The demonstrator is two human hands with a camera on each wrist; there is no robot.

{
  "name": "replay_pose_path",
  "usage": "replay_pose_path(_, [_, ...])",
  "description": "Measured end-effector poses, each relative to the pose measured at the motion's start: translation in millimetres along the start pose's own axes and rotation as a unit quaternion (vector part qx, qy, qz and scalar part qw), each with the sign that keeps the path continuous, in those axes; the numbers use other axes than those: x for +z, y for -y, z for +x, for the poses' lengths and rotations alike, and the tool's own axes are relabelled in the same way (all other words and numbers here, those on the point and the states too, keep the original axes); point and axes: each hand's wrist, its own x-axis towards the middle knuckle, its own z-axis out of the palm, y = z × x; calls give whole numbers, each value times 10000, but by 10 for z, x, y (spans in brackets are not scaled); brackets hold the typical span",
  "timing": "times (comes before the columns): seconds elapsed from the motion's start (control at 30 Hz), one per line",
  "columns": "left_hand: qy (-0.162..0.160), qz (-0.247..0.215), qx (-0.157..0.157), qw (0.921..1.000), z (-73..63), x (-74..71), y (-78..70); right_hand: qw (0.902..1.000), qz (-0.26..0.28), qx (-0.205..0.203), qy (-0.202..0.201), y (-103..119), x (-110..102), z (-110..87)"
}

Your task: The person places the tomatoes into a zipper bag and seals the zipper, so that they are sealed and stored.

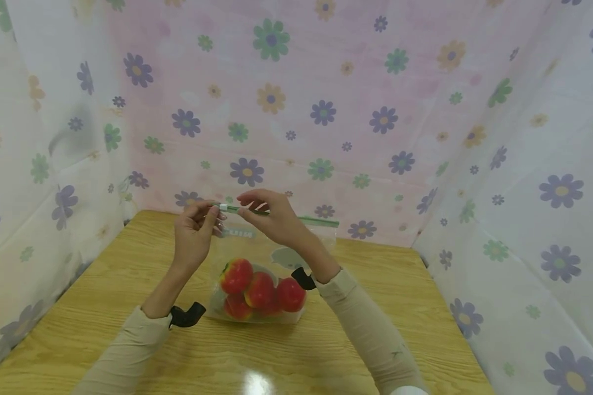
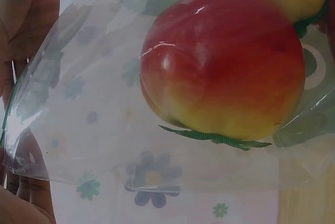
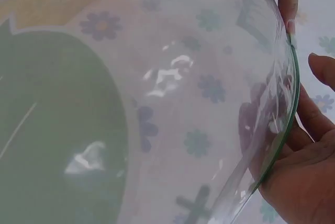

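A clear zip bag (image 1: 249,247) stands upright on the table, with several round red-and-yellow fruits (image 1: 259,289) in its lower half. Along its top runs a green zip strip (image 1: 318,221) with a white slider (image 1: 223,207) near the left end. My left hand (image 1: 192,230) pinches that left end between thumb and fingers, right beside the slider. My right hand (image 1: 274,216) is at the strip just right of the slider. In the right wrist view its fingers lie behind the clear film while the thumb (image 3: 322,69) stands off the strip. One fruit with green leaves fills the left wrist view.
The wood-grain table (image 1: 375,307) extends around the bag. Flower-printed sheets (image 1: 296,109) enclose it at the back and both sides. A black camera mount (image 1: 188,315) sits at the left wrist, another (image 1: 303,278) at the right.
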Motion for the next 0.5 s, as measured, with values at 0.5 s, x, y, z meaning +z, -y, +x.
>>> replay_pose_path(0.5, [37, -312, -35, 9995, -34, 86, 62, 9990, 257, 355, -85, 3, 213, 84])
